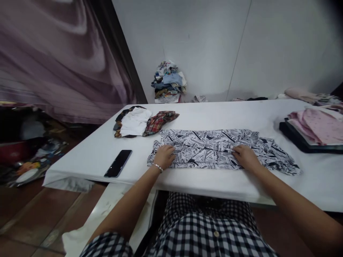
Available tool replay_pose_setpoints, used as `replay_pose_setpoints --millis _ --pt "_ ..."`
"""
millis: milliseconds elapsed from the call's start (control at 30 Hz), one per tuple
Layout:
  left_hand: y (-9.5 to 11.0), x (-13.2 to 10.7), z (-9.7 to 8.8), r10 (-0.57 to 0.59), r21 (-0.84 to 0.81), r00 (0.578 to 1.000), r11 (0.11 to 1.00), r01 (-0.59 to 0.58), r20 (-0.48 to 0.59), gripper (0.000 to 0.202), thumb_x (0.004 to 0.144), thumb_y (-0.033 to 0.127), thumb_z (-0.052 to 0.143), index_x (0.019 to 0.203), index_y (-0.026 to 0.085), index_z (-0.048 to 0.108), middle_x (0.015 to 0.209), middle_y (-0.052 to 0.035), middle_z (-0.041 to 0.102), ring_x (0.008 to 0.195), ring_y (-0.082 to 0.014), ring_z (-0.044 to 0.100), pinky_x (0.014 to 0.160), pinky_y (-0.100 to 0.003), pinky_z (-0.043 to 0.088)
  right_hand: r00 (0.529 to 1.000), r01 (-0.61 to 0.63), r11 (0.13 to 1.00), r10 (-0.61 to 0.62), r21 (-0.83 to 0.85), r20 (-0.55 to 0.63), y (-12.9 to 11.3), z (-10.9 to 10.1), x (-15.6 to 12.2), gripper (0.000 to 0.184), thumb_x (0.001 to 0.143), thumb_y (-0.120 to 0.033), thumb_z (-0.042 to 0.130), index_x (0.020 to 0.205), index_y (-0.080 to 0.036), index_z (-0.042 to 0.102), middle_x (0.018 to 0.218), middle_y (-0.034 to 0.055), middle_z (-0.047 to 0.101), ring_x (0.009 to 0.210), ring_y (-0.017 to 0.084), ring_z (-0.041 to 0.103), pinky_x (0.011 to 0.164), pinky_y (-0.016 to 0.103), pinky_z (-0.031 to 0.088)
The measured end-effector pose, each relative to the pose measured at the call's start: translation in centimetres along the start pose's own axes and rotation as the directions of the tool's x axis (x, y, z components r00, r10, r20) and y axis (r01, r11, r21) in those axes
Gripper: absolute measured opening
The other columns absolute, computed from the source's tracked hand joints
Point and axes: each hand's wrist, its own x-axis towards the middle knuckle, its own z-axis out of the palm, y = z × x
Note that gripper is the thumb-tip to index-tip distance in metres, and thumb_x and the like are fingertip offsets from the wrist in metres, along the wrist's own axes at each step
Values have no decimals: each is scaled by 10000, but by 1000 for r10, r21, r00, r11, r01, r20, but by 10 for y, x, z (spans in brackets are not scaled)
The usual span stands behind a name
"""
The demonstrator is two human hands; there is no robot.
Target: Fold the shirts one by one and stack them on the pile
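A black-and-white newspaper-print shirt (203, 153) lies lengthwise across the white table in front of me, partly folded, with a loose sleeve-like part spread to the right. Near its left end, my left hand (164, 156) has its fingers curled closed on the cloth; a bracelet circles that wrist. My right hand (245, 157) pinches a raised fold of the fabric right of the middle. Creases run between the two hands. The undersides of my fingers are hidden.
A phone (118, 163) lies at the table's (88, 150) left front. Behind it sit a white folded garment (136, 121) and a red plaid garment (160, 122). Folded pink clothes (318, 126) are stacked at right. A clothes heap (169, 82) rises beyond the far edge.
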Motion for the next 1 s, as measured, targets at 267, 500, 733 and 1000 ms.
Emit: replay_pose_setpoints --millis 267,500,733,1000 --pt "11 23 7 -122 226 970 971 74 210 201 868 196 483 914 168 677 1006 -114 668 1017 -246 575 866 -366 406 1000 8 1000 -8 2 -28 -2 4 -1 306 885 -244 422 968 -178 709 1002 110 649 948 245 562 871 330 406" --pt "17 40 -7 -162 245 978 961 127 129 233 862 149 442 922 155 667 986 -144 664 1017 -265 577 877 -385 391 997 -62 997 60 -49 -39 4 -9 10 284 870 -197 430 918 -148 706 927 121 652 921 227 559 825 312 404" --pt "10 36 6 -115 229 979 971 75 169 237 862 178 455 951 156 673 1001 -126 673 1008 -270 587 864 -387 418 993 -76 979 91 187 -74 20 -5 8 319 860 -252 468 1090 -167 672 1044 88 676 986 221 590 872 318 441" --pt "15 5 8 141 27 988 990 -140 -66 338 903 398 441 1069 198 658 1101 -98 663 1010 -260 588 886 -413 451 995 -97 995 96 32 25 67 -36 -34 301 864 -308 497 1054 -183 694 1077 92 678 1002 241 599 888 336 438"
